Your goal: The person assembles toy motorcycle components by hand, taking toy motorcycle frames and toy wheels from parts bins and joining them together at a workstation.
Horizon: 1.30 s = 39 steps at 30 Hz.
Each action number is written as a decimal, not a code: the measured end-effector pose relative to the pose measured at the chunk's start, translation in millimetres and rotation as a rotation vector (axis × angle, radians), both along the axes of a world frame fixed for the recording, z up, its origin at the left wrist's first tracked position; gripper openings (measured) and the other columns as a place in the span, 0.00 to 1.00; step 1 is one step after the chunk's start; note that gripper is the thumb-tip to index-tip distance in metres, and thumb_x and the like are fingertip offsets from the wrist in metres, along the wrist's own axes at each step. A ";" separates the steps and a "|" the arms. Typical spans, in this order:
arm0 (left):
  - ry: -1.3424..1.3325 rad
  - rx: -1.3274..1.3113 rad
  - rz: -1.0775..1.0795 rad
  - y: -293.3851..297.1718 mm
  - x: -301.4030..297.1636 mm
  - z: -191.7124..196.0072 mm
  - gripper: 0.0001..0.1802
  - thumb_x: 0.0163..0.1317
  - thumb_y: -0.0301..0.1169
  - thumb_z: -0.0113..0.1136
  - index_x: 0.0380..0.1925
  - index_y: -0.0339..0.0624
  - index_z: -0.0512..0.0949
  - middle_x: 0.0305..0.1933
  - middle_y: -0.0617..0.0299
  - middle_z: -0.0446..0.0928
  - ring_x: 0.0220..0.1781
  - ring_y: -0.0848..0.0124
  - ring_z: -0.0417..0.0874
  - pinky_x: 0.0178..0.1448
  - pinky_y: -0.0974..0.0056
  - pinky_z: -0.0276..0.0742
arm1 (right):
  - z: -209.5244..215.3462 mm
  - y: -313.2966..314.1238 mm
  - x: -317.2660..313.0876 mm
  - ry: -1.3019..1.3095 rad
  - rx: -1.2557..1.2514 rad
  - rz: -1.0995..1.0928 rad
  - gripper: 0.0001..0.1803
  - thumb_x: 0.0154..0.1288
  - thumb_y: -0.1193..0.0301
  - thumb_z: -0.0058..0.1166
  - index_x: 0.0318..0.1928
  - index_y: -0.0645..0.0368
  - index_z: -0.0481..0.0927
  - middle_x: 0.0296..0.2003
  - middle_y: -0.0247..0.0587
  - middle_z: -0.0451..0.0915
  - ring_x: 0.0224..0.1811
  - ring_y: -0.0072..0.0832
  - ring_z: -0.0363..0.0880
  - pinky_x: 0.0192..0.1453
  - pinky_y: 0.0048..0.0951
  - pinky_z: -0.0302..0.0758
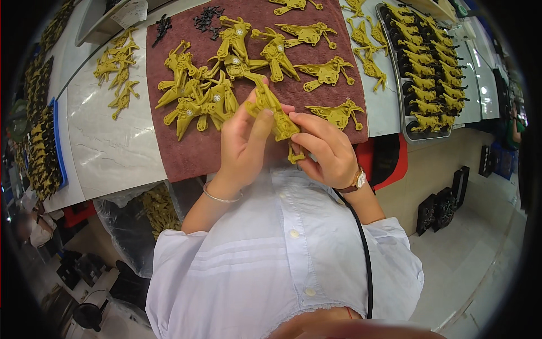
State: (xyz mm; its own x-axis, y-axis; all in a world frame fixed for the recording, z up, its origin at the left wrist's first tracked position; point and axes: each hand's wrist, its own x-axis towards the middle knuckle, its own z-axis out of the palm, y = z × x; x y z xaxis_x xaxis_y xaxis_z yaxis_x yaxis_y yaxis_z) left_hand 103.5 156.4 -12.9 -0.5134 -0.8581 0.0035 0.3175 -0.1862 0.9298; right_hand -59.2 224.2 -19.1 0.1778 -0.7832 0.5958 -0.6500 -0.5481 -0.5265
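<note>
In front of my chest, my left hand point(246, 140) is closed around an olive-yellow plastic toy part point(284, 130), its thumb pressed along the side. From the other side my right hand point(324, 148) pinches the lower end of the same part, where a small yellow bracket-like piece point(295, 154) sticks out below; whether the two are joined I cannot tell. Beyond the left hand lies a pile of similar yellow assemblies point(195, 93), some with a white star mark. To the right of my hands, several single yellow parts point(326, 73) lie in a column.
A reddish-brown towel point(169, 152) covers the middle of the table. Small black parts point(208, 20) lie at its far edge. At right stands a metal tray point(407, 131) with rows of yellow-and-black pieces. More yellow parts point(117, 68) lie on the left. A plastic-lined bin point(127, 231) stands below the table.
</note>
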 end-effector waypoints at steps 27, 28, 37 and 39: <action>0.077 0.106 -0.087 -3.2 -6.8 -5.3 0.21 0.74 0.34 0.35 0.61 0.30 0.60 0.46 0.51 0.77 0.39 0.69 0.83 0.40 0.68 0.81 | -2.7 -11.8 -38.5 -0.071 -0.210 -0.555 0.13 0.66 0.80 0.49 0.50 0.69 0.78 0.44 0.52 0.79 0.45 0.37 0.80 0.44 0.27 0.77; 0.016 0.103 -0.042 -3.1 -8.4 1.4 0.22 0.73 0.31 0.39 0.62 0.30 0.57 0.52 0.49 0.73 0.47 0.65 0.82 0.47 0.63 0.83 | -7.4 -17.9 -55.8 -0.081 -0.181 -0.650 0.15 0.66 0.80 0.49 0.52 0.66 0.78 0.44 0.50 0.79 0.45 0.37 0.79 0.45 0.28 0.76; -0.248 -0.002 -0.202 4.8 17.8 3.7 0.32 0.60 0.13 0.41 0.65 0.43 0.54 0.50 0.61 0.64 0.54 0.66 0.79 0.54 0.62 0.82 | -43.4 -37.7 -155.6 0.249 0.176 -0.748 0.25 0.58 0.81 0.47 0.58 0.55 0.77 0.53 0.55 0.73 0.52 0.47 0.75 0.54 0.41 0.73; -0.286 0.015 -0.211 7.1 22.1 0.4 0.31 0.59 0.13 0.42 0.64 0.42 0.56 0.48 0.61 0.65 0.52 0.71 0.78 0.54 0.64 0.82 | -33.9 -35.8 -137.1 0.231 0.157 -0.768 0.25 0.58 0.80 0.48 0.58 0.56 0.76 0.55 0.54 0.73 0.54 0.49 0.74 0.58 0.40 0.70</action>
State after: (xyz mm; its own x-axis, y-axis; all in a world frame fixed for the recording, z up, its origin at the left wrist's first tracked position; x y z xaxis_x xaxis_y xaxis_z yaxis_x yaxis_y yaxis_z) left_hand 125.6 163.5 -12.5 -0.6574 -0.7321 -0.1784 -0.0026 -0.2345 0.9721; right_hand -196.3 188.3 -52.9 -0.3377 -0.8079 0.4830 -0.9159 0.1637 -0.3665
